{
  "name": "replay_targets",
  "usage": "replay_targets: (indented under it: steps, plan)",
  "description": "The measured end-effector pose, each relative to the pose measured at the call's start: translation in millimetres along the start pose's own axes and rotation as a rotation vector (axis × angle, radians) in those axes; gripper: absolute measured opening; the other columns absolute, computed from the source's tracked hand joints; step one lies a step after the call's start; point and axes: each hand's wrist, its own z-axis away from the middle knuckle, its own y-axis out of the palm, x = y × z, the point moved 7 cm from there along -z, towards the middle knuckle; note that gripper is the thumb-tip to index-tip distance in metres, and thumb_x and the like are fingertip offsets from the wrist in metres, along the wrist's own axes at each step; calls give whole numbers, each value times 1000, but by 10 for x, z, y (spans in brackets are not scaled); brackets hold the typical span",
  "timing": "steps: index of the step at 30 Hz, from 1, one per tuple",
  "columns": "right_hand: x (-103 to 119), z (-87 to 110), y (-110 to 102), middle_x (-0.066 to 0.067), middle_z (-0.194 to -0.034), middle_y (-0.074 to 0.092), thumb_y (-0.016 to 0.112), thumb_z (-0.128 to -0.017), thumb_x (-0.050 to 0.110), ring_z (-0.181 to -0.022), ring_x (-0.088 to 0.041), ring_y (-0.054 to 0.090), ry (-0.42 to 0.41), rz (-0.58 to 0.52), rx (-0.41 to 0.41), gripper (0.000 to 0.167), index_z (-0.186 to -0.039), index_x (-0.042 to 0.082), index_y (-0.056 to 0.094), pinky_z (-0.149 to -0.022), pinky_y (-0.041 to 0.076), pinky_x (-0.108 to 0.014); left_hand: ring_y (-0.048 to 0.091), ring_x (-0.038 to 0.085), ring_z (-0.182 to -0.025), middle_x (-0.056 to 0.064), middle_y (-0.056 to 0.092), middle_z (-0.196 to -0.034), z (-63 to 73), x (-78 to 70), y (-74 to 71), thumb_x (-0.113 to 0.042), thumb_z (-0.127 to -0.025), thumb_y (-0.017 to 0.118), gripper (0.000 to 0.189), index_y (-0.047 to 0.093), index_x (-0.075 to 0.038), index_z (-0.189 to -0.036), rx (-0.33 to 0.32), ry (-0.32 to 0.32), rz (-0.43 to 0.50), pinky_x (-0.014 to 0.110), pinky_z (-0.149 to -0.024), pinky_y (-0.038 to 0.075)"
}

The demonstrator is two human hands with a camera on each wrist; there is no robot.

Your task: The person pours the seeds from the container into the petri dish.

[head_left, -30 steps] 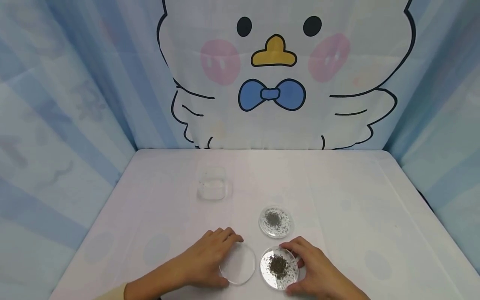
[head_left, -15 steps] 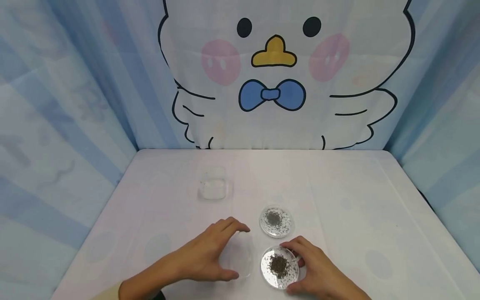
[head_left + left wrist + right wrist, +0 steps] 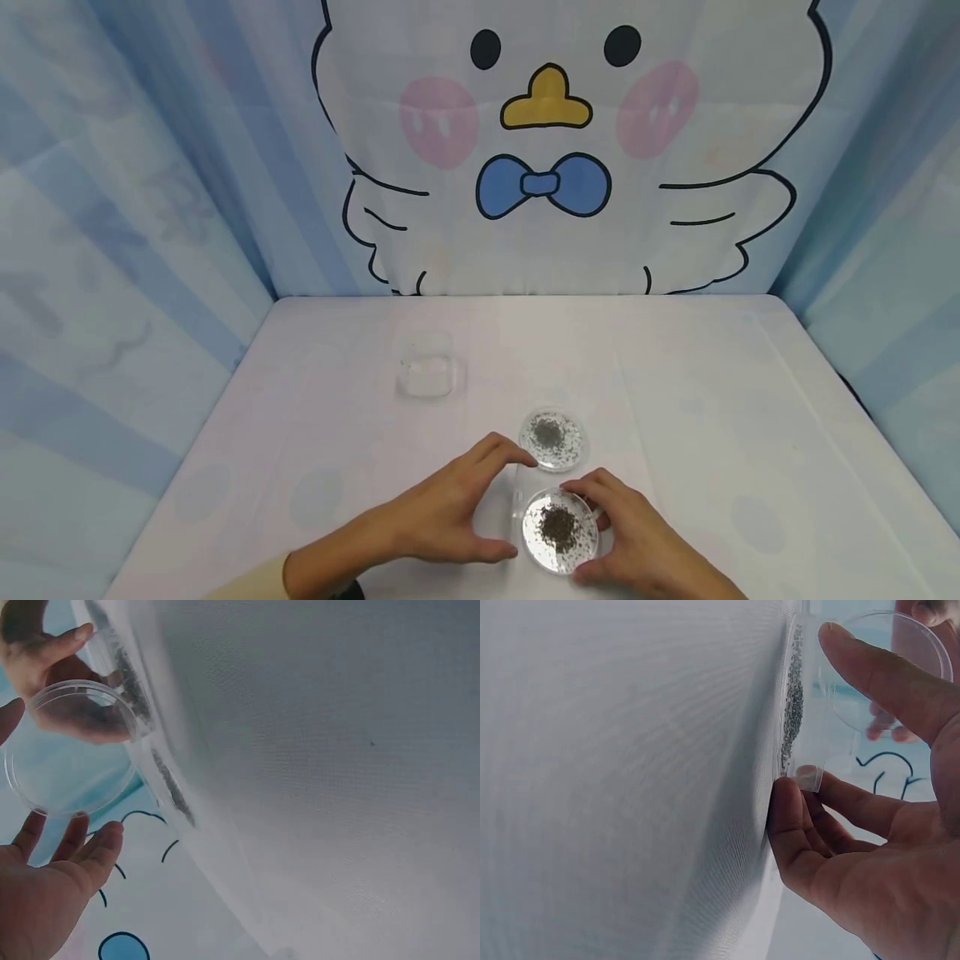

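Observation:
My left hand [image 3: 453, 512] holds a clear round petri dish lid [image 3: 71, 754] by its rim, thumb on one side and fingertips on the other. The lid stands tilted on edge, raised just left of a petri dish [image 3: 558, 532]. That dish has a heap of dark brown granules in its middle and loose grains spread around. My right hand [image 3: 641, 542] grips this dish from the right, thumb at the near edge and fingers at the far edge. In the right wrist view the granules [image 3: 793, 720] show through the dish's clear wall, close to the tabletop.
Directly behind, a second petri dish [image 3: 551, 439] holds greyer granules, close to my left fingertips in the head view. A clear square container [image 3: 426, 367] stands farther back on the left. Pale cloth covers the table [image 3: 712, 400]; patterned curtains [image 3: 135, 250] enclose it.
My left hand has lifted the lid off the table, tipped it up on edge and carried it right, towards the near dish. The right hand keeps its grip in place.

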Motion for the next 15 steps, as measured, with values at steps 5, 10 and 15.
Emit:
replay_targets:
  steps: [5,10,15]
  plan:
    - [-2,2,-17,3,-124,58,100,-64,33,-92,-3,55,-12,-3,-4,86,-137,9,61,-75,52,-23,53,12,-131,-7,45,-141,-97,-54,76,-27,-80,89,84,41,-25,-149,16,36,3,30,-112,47]
    - [4,23,-29,2,-123,59,99,-64,33,-92,-3,58,-20,-1,-5,91,-141,8,58,-77,54,-23,54,14,-130,-3,45,-140,-164,-112,144,-26,-80,89,81,44,-17,-146,28,96,-16,28,-112,47]
    - [3,88,-148,1,-125,60,99,-65,33,-96,-7,61,-22,33,-32,93,-144,9,57,-80,56,-26,56,13,-128,-3,45,-138,-222,-160,226,-27,-81,89,76,46,-16,-143,47,140,-47,22,-110,46]
